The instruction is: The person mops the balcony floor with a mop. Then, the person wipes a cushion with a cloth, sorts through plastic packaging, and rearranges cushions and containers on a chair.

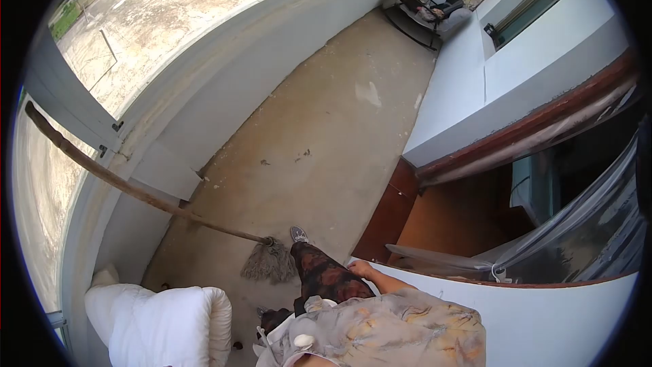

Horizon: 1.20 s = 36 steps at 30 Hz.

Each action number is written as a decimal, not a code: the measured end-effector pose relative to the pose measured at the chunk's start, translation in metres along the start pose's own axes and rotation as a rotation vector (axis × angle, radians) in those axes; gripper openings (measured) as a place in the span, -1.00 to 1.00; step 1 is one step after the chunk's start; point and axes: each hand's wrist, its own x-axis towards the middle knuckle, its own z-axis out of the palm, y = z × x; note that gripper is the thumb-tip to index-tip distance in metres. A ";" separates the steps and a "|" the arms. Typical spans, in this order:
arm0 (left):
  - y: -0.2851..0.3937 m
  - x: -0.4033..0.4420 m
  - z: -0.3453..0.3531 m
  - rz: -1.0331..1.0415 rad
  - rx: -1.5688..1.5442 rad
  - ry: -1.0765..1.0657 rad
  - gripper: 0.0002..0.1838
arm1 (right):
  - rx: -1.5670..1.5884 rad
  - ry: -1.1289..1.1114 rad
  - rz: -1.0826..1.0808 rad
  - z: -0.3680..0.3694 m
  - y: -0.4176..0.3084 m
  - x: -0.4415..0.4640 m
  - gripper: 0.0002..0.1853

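My right hand [360, 270] hangs beside my right thigh, close to the low white wall by the doorway. Its fingers look curled, and nothing shows in them. My left hand is out of sight. A white curved rim [274, 337] shows against my front, partly covered by my patterned shirt [401, 326]; its kind is unclear. Ahead of my foot stands a mop [270, 262], its grey string head on the floor. The long wooden handle [132, 190] slants up to the left, across the window ledge.
A folded white quilt [166, 326] lies at lower left. The concrete floor [319, 129] runs ahead between the window wall and the house wall. On the right, plastic sheeting [550, 238] hangs over a doorway. Piled items on a black-framed chair [428, 13] stand at the far end.
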 end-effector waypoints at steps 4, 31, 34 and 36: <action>0.045 0.057 0.105 -0.033 -0.066 0.064 -0.64 | 0.451 0.023 0.139 -0.067 0.014 0.010 -0.64; -0.075 0.407 0.241 -0.042 -0.221 0.258 -0.19 | 0.373 0.076 -0.134 -0.334 -0.186 0.140 -0.60; -0.086 0.416 0.254 0.027 -0.237 0.307 -0.18 | 0.298 0.167 -0.351 -0.352 -0.235 0.167 -0.60; -0.091 0.435 0.250 -0.022 -0.102 0.402 -0.22 | 0.245 0.182 -0.388 -0.369 -0.287 0.143 -0.60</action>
